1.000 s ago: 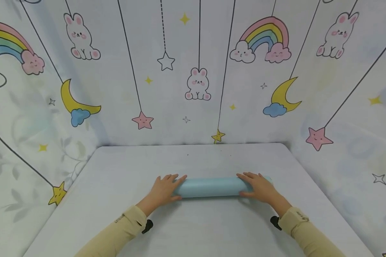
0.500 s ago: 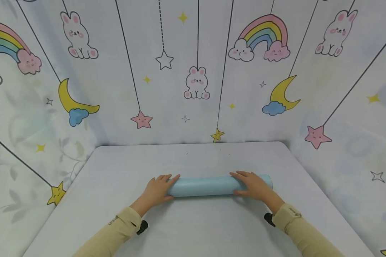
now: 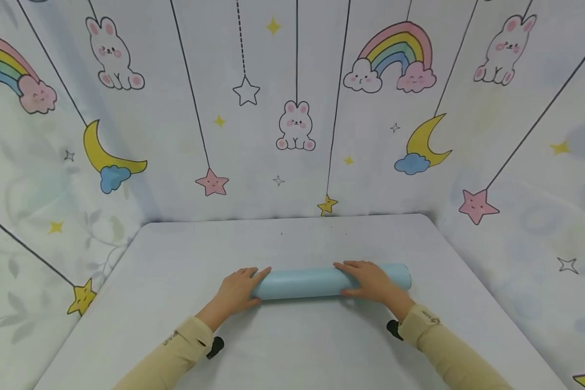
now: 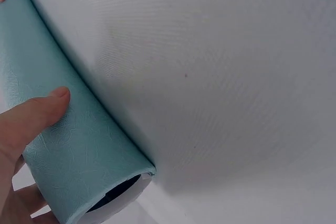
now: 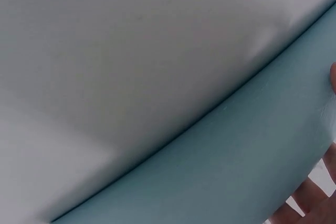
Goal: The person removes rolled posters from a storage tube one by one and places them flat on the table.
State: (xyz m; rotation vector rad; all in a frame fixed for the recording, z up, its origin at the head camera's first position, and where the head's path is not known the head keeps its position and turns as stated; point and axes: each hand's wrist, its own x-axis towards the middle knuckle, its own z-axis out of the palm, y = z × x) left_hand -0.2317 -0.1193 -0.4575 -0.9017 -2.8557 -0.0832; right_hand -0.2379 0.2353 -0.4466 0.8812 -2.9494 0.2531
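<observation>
A light blue rolled-up mat (image 3: 302,284) lies crosswise on the white table. My left hand (image 3: 239,287) grips it at its left end, thumb on the near side and fingers over the far side. In the left wrist view the thumb presses the smooth blue surface, and the mat's hollow end (image 4: 118,195) shows a pale inner face. Right of the mat's middle, my right hand (image 3: 368,281) holds it from above, its thumb along the near edge. Past that hand the mat's right end (image 3: 400,276) sticks out. Only some right fingers (image 5: 310,195) appear in the right wrist view.
The white table (image 3: 292,346) has rounded back corners and a few dark specks near its back edge. Cloth printed with rabbits, stars and rainbows (image 3: 400,54) hangs behind and on both sides. A black wrist piece (image 3: 215,347) sits under each beige sleeve cuff.
My right hand has slid left along the rolled mat, so more of its right end shows. My left hand has shifted slightly left, still at the left end.
</observation>
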